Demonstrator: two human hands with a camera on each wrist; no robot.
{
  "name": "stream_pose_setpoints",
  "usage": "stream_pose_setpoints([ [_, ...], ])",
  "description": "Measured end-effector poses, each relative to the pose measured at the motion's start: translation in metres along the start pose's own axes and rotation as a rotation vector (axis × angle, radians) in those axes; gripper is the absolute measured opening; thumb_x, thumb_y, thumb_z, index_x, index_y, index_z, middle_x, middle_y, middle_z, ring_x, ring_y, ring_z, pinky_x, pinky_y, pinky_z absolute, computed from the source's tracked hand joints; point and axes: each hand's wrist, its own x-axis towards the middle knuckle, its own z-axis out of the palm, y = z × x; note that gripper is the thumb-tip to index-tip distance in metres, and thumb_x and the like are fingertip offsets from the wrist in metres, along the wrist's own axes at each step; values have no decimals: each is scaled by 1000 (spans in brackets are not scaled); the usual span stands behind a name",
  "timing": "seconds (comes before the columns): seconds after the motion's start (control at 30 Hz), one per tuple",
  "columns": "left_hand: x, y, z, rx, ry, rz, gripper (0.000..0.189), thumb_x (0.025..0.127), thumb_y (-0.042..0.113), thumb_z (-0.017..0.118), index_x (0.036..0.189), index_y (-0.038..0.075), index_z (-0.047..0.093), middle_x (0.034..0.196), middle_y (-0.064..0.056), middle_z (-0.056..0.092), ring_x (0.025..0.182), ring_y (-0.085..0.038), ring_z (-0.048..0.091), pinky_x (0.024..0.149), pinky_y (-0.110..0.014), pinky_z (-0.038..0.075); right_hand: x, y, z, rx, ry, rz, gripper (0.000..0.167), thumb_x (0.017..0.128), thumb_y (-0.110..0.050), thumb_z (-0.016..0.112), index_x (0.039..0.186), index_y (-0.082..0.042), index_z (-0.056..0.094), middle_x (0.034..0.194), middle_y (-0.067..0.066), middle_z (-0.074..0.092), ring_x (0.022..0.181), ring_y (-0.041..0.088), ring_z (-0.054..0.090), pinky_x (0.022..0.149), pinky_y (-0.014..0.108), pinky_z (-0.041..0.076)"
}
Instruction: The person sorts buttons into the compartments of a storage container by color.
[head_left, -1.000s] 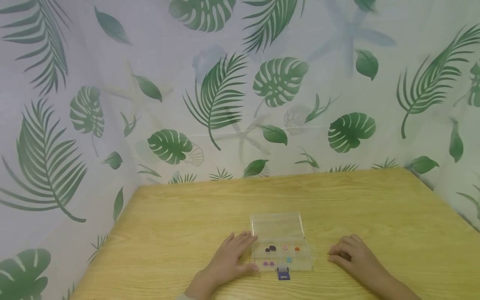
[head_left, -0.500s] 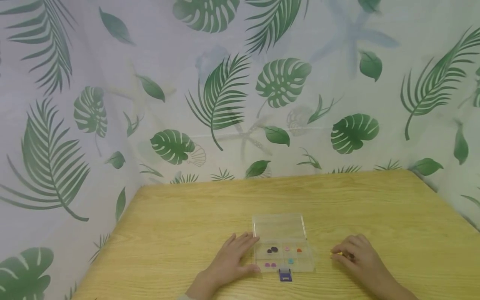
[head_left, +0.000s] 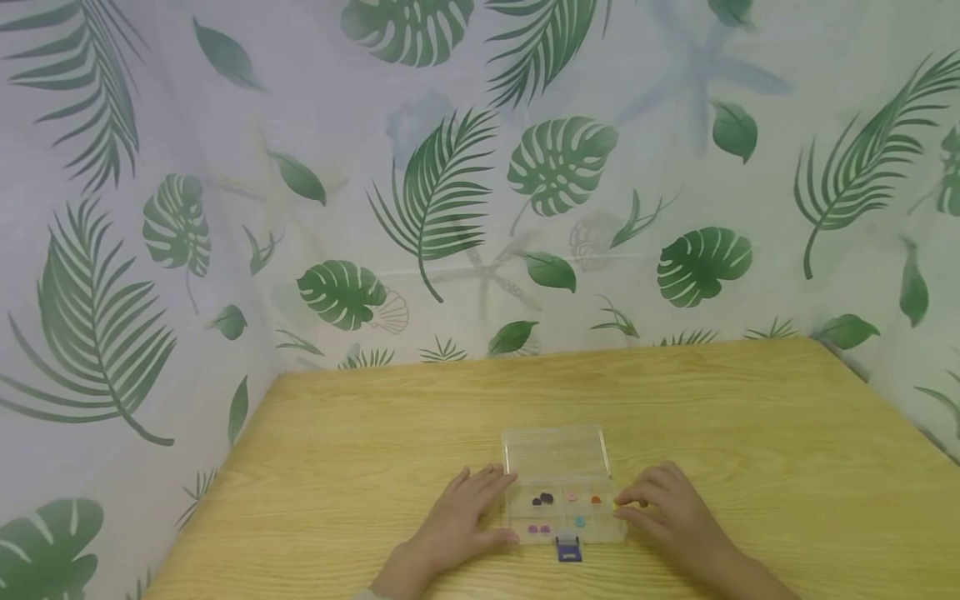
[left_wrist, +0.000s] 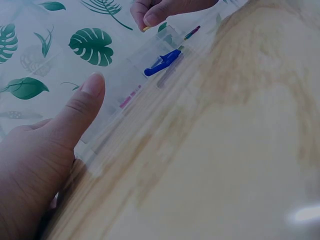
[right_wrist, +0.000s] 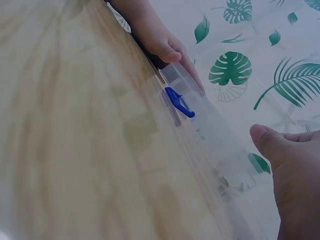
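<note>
A clear plastic compartment box (head_left: 602, 531) lies on the table, its transparent lid (head_left: 553, 450) swung back and its blue latch (head_left: 568, 550) facing the person. Small coloured button-like pieces sit in its compartments: dark ones (head_left: 547, 498), a pink one (head_left: 572, 497), an orange one (head_left: 596, 500), a blue one (head_left: 580, 522) and purple ones (head_left: 533, 529). The left hand (head_left: 463, 521) rests at the box's left side, fingers extended, thumb by the front corner. At the right edge, the right hand (head_left: 667, 517) pinches a small yellow piece (left_wrist: 146, 29) between thumb and fingers.
The wood-grain table (head_left: 375, 425) extends around the box on all sides. Behind it hangs a white cloth (head_left: 465, 333) printed with green leaves.
The right hand has moved left from the table to the box's right edge, carrying the yellow piece. The left hand has stayed in place at the box.
</note>
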Motion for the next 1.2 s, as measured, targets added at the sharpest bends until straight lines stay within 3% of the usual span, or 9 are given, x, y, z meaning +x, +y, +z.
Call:
stream_pose_setpoints([
  [0.53, -2, -2, 0, 0, -5, -12, 75, 86, 60, 53, 147, 21, 33, 151, -5, 35, 139, -25, 32, 116, -50, 17, 1, 2, 10, -8, 74, -58, 37, 92, -39, 56, 80, -7, 70, 76, -7, 57, 74, 4, 42, 64, 11, 37],
  [1.03, 1, -1, 2, 17, -7, -3, 75, 87, 59, 53, 148, 21, 32, 151, -6, 35, 140, -25, 32, 116, -50, 18, -18, 14, -24, -68, 63, 10, 44, 91, -45, 55, 79, -5, 70, 74, -7, 58, 69, 2, 39, 58, 8, 33],
  [1.2, 0, 0, 1, 20, -9, -5, 75, 86, 58, 54, 148, 20, 33, 151, -6, 35, 140, -25, 32, 117, -49, 18, -26, 19, -36, -85, 57, 25, 45, 90, -45, 56, 79, -5, 71, 73, -7, 60, 70, 3, 42, 64, 12, 35],
])
